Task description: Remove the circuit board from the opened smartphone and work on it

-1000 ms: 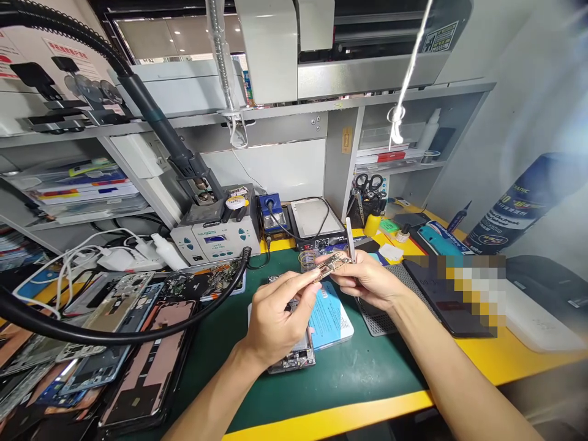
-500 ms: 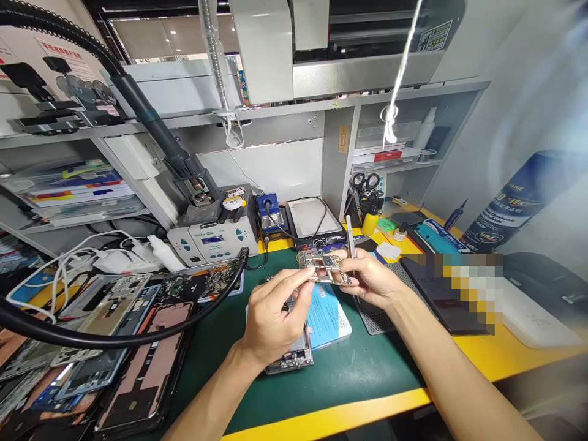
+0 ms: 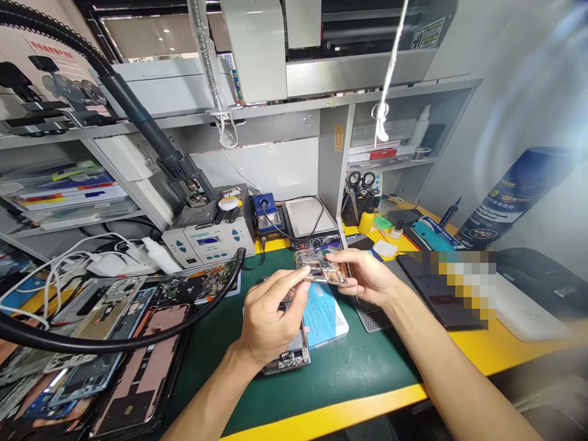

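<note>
Both hands hold a small phone circuit board (image 3: 320,269) above the green mat (image 3: 362,367). My left hand (image 3: 269,318) pinches the board's near left edge between thumb and forefinger. My right hand (image 3: 370,278) grips its right end and also keeps a pair of tweezers (image 3: 342,240) pointing upward between its fingers. The board lies nearly flat, component side up. Below the hands lie an opened phone (image 3: 289,355) and a light blue packet (image 3: 324,315).
A pile of phone frames and back covers (image 3: 114,343) fills the left. A soldering station (image 3: 209,236), a heating plate (image 3: 310,217) and a scissors cup (image 3: 358,199) stand at the back. A black hose (image 3: 114,340) arcs across the left. A dark tablet (image 3: 432,291) lies right.
The board has turned from edge-on and tilted to lying nearly flat between my hands. Both hands have drifted slightly left and lower in view.
</note>
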`<state>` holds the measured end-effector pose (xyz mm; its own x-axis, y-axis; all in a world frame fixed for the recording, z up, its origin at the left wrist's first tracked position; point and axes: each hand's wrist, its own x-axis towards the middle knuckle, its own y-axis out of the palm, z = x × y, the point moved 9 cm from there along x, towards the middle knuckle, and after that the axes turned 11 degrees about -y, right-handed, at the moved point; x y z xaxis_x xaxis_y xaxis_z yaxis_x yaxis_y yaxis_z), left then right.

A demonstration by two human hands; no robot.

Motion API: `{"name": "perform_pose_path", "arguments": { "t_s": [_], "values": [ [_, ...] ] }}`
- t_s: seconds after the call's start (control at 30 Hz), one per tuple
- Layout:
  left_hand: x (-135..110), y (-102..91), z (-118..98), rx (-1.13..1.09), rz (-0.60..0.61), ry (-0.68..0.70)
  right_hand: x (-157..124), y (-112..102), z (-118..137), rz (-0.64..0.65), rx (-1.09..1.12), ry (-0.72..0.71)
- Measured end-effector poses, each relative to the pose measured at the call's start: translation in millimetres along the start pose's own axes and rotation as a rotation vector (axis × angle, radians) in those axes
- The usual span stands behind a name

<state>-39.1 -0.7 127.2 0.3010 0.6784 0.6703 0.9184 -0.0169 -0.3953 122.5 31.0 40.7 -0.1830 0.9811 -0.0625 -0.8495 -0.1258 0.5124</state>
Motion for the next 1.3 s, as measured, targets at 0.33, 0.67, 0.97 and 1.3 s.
{"name": "perform_pose_path", "arguments": {
  "t_s": [0.33, 0.67, 0.97, 1.3],
  "values": [
    [1, -2.1, 2, -0.025, -0.002, -0.036, -2, 3, -6, 0.036, -0.133, 0.061],
    [0, 0.8, 38, -0.296, 0.015, -0.452, -2, -1, -14, 0.028, -0.115, 0.127],
    [-1, 9.6, 59, -0.527, 0.084, -0.773, 0, 2, -17, 0.049, -0.116, 0.17],
    [-6, 16.2, 74, -0.821, 0.054, -0.991, -3, 5, 10, -0.02, -0.183, -0.111]
  ]
}}
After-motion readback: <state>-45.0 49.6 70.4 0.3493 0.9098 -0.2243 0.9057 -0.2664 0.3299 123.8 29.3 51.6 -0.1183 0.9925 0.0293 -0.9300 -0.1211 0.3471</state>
